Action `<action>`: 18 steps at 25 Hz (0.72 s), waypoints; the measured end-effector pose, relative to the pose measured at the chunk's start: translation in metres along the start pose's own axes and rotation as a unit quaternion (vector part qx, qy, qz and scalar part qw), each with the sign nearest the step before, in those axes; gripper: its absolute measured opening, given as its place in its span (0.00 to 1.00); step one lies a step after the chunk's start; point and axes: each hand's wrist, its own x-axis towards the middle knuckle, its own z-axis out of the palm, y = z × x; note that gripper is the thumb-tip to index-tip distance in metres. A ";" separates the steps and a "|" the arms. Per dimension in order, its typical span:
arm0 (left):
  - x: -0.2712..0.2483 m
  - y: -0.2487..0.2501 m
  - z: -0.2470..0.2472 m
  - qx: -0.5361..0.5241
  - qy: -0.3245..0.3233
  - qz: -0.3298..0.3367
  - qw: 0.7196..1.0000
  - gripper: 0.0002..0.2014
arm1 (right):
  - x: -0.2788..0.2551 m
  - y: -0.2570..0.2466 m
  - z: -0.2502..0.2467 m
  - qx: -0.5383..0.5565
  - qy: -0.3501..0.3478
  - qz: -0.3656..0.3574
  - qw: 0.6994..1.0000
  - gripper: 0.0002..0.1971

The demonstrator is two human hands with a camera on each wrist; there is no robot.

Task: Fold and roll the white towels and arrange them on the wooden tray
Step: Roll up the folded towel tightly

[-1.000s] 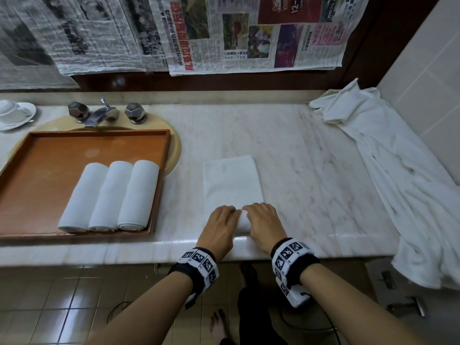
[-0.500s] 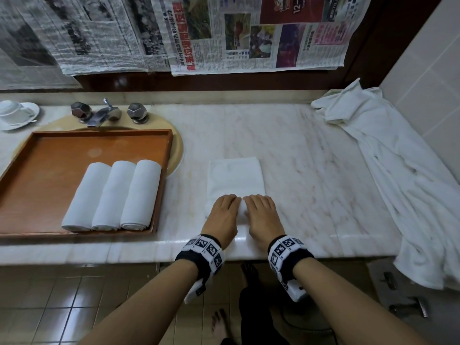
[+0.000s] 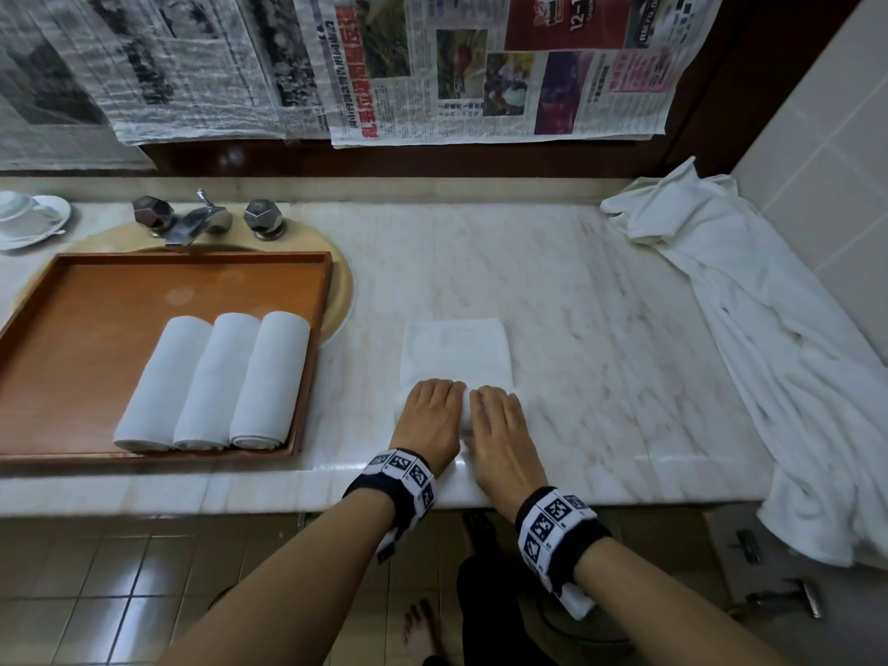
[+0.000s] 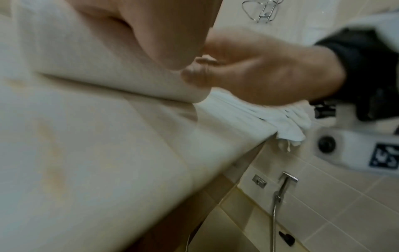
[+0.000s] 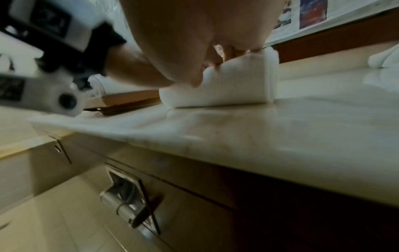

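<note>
Head view: folded towel (image 3: 455, 348) lies on the counter (image 3: 600, 338), near end rolled under left hand (image 3: 429, 418) and right hand (image 3: 499, 425) — fingers flat, pressed together. Advised: even pressure, roll straight — then join three rolls (image 3: 214, 382) in wooden tray (image 3: 96, 300).

The newspaper sheets (image 3: 480, 64) hung on the wall carry print too small to read, save large red Chinese headline characters and, on a red advertisement (image 3: 567, 19), a cut-off "12-1". The wristbands (image 3: 552, 521) bear black-and-white square marker patterns, with no letters or numbers
</note>
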 end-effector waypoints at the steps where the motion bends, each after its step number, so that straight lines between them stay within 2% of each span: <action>1: 0.007 0.000 -0.004 0.007 -0.007 0.002 1.000 0.25 | -0.002 0.000 -0.001 -0.008 -0.011 -0.004 1.000 0.31; 3: 0.018 -0.001 -0.011 0.017 -0.008 0.000 1.000 0.23 | 0.007 0.006 -0.006 -0.003 -0.017 -0.006 1.000 0.27; 7: 0.021 -0.002 -0.009 -0.023 0.016 -0.001 1.000 0.24 | 0.039 0.017 -0.016 0.051 -0.026 -0.009 0.998 0.29; 9: 0.012 -0.002 0.002 0.005 0.059 0.005 0.998 0.27 | 0.053 0.022 -0.021 0.038 -0.043 -0.018 0.998 0.23; 10: 0.007 -0.002 0.007 0.029 0.059 0.000 0.998 0.30 | 0.060 0.023 -0.026 0.021 -0.076 -0.022 0.997 0.20; 11: 0.003 -0.001 0.012 0.051 0.035 -0.007 0.998 0.33 | 0.068 0.023 -0.028 0.009 -0.104 -0.023 0.994 0.17; 14: 0.008 0.003 0.010 0.113 -0.052 -0.055 0.991 0.43 | 0.086 0.022 -0.031 0.008 -0.129 -0.015 0.992 0.16; 16: 0.022 0.005 -0.002 0.140 -0.050 -0.085 0.985 0.39 | 0.085 0.021 -0.031 0.044 -0.087 -0.010 0.995 0.17; 18: 0.039 0.003 -0.011 0.141 -0.060 -0.101 0.983 0.33 | 0.069 0.021 -0.024 0.072 0.016 -0.026 0.997 0.19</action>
